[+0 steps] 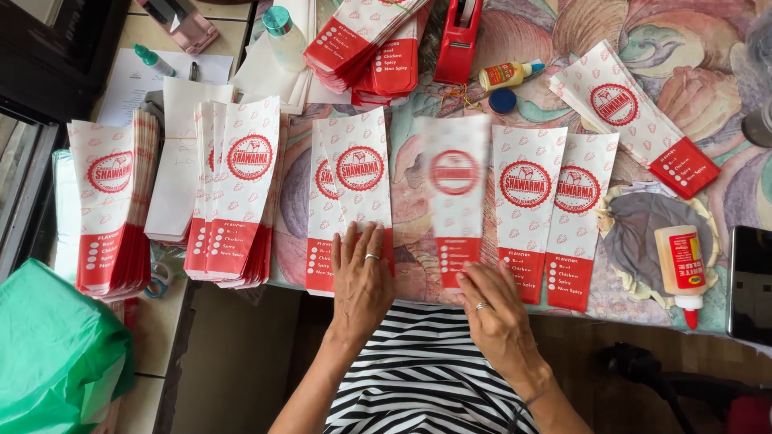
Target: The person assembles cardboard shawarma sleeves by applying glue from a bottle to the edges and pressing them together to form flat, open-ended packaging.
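Note:
Flat red-and-white paper sleeves lie in a row along the table's near edge. My left hand [362, 277] presses flat, fingers apart, on the lower end of one sleeve [359, 173] that overlaps another. My right hand [492, 301] pinches the red bottom end of a blurred, moving sleeve [455, 193]. Two more sleeves [524, 201] [579, 213] lie just to its right, overlapping each other. A ring shows on each hand.
Stacks of the same sleeves sit at left [112, 201] [241, 185] and at the back [370, 40]. A glue bottle [682, 269] lies on a grey cloth at right, a red tape dispenser [458, 36] at the back. A green bag [56, 354] sits low left, a phone [752, 281] at the right edge.

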